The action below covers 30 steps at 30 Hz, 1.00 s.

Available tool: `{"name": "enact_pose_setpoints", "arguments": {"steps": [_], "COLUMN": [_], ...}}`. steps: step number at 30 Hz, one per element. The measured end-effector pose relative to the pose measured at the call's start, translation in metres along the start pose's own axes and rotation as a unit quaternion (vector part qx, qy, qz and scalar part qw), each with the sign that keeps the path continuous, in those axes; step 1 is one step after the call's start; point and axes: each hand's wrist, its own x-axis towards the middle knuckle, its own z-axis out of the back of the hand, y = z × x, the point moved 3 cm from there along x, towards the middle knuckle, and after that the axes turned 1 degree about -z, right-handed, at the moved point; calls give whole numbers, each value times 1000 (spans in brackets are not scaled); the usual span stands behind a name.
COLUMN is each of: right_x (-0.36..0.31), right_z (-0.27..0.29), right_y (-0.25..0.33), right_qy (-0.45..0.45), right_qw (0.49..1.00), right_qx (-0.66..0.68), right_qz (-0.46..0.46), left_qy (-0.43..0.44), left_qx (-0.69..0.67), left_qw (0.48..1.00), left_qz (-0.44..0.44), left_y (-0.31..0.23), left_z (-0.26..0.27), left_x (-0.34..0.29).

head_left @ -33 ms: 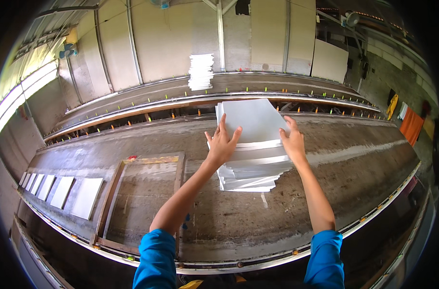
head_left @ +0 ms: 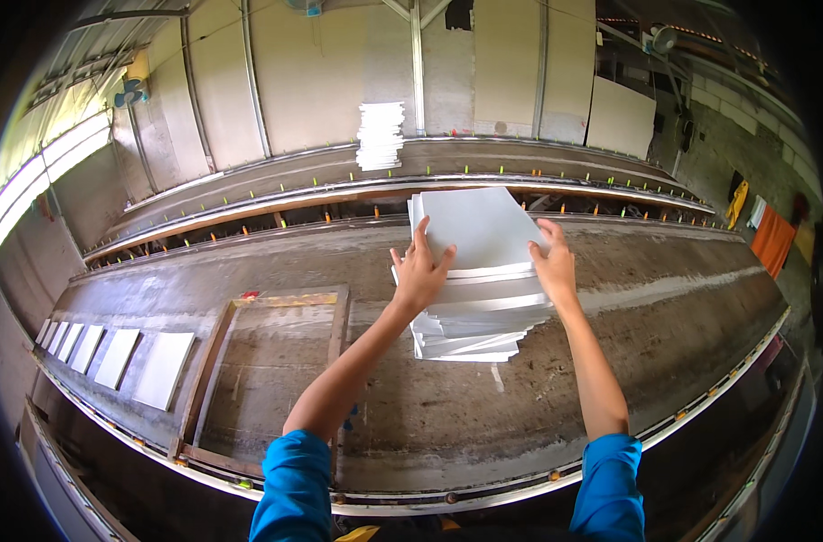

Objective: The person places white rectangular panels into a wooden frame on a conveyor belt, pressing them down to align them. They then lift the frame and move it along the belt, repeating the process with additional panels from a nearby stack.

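Note:
A tall, uneven stack of white paper sheets (head_left: 483,312) stands on the long brown table in front of me. My left hand (head_left: 420,271) lies at its left side, fingers spread along the edge and thumb over the top sheet. At the right edge is my right hand (head_left: 554,264), its fingers apart and its thumb against the rim of the top sheets. Both hands are open, and neither is wrapped round a sheet. The upper sheets sit fairly even; lower down, corners stick out at various angles.
Left of the stack lies a wooden-framed screen (head_left: 337,334). Several white sheets (head_left: 164,370) lie in a row farther left. Another white paper stack (head_left: 381,135) stands on the far table. Small coloured pegs line the table rails (head_left: 447,497). Orange cloth (head_left: 772,237) hangs at right.

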Motion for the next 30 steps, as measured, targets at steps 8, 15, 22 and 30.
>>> {"name": "enact_pose_setpoints", "arguments": {"steps": [8, 15, 22, 30], "right_x": [10, -7, -59, -149], "right_z": [18, 13, -70, -224], "right_y": [29, 96, 139, 213], "right_qy": [-74, 10, 165, 232], "right_qw": [991, 953, 904, 858], "right_qx": [72, 302, 380, 428], "right_qz": [87, 37, -106, -163], "left_qy": [-71, -90, -25, -7], "left_qx": [-158, -404, -419, -290], "left_qw": [984, 908, 907, 955], "left_qz": [-41, -64, -14, 56], "left_y": [-22, -12, 34, 146], "left_z": [13, 71, 172, 308], "left_x": [11, -13, -92, -142]}}
